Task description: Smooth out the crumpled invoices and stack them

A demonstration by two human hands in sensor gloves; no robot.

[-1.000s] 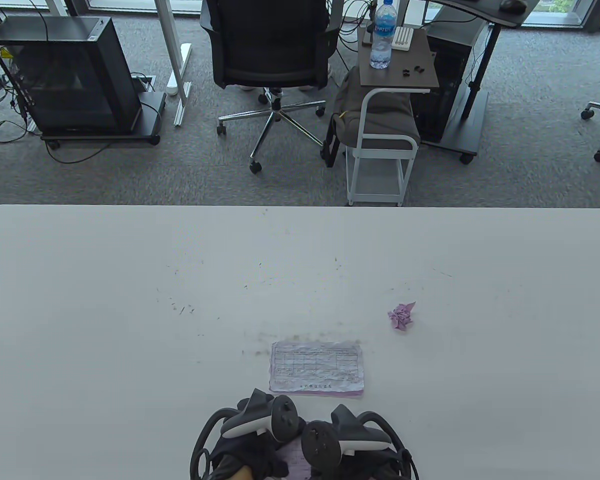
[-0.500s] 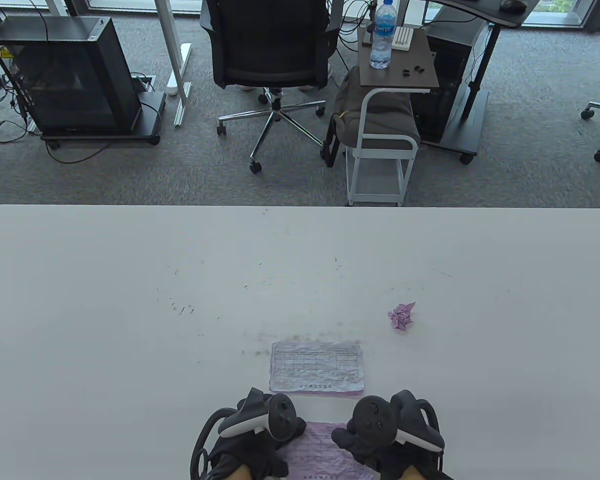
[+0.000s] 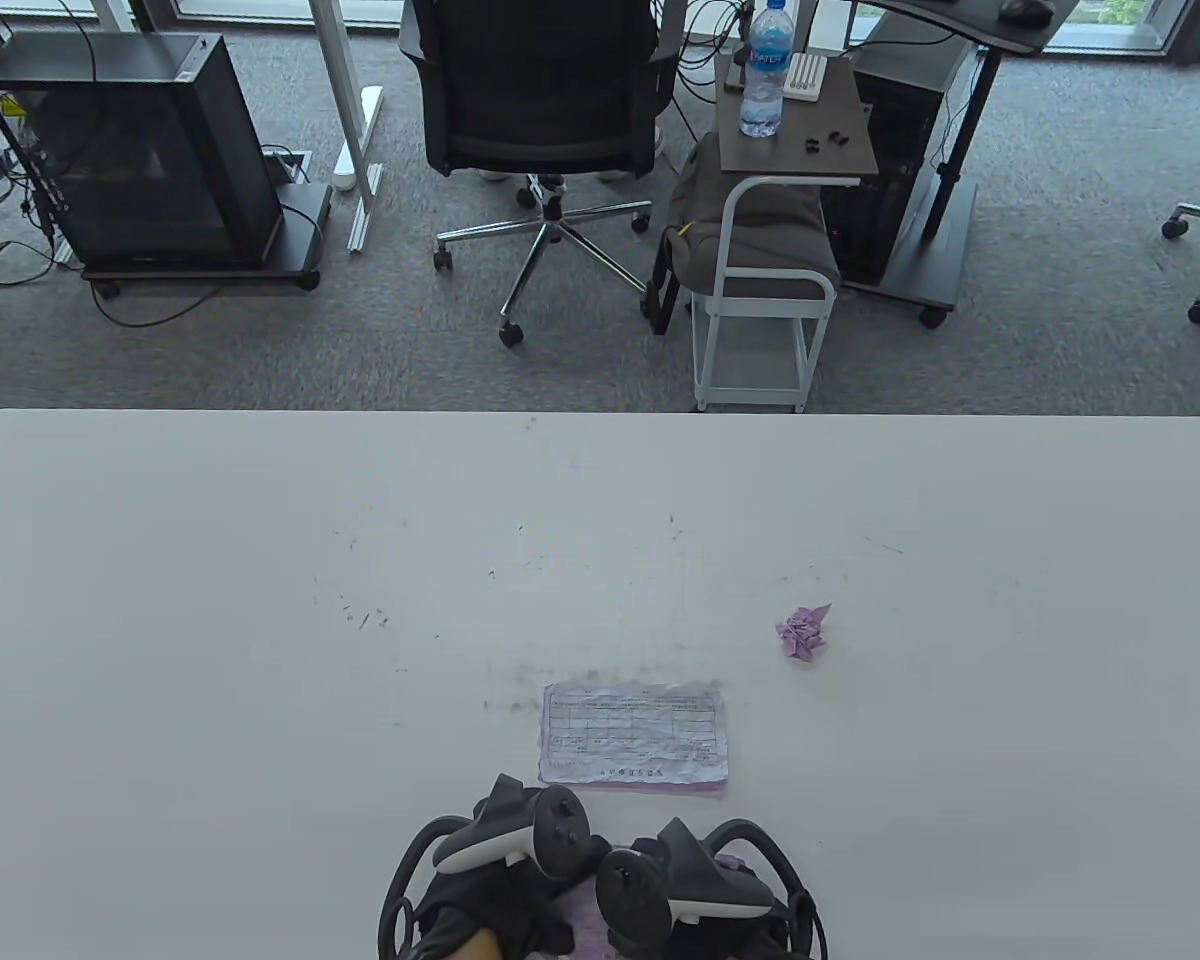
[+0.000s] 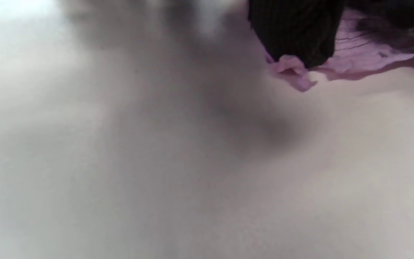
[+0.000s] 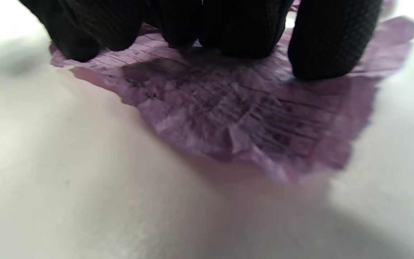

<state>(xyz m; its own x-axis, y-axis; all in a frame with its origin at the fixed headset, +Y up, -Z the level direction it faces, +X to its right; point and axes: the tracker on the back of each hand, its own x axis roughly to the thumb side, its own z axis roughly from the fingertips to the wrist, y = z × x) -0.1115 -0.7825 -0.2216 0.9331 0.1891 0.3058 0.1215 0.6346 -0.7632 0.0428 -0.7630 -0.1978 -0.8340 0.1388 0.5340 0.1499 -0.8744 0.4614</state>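
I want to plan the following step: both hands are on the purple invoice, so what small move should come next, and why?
Probably slide the right hand outward, away from the left hand. The purple invoice under its fingers is creased, with its near edge lifted off the table.

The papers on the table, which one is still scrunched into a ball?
The small purple crumpled paper ball, alone toward the right. The white printed invoice lies flat mid-table.

A creased purple invoice [image 5: 235,118] is spread flat on the white table [image 5: 67,187]. Its upper part is pressed down by the black-gloved fingers [image 5: 331,43] of the right hand [image 5: 207,25], hanging from above. Printed grid lines are seen across the invoice.
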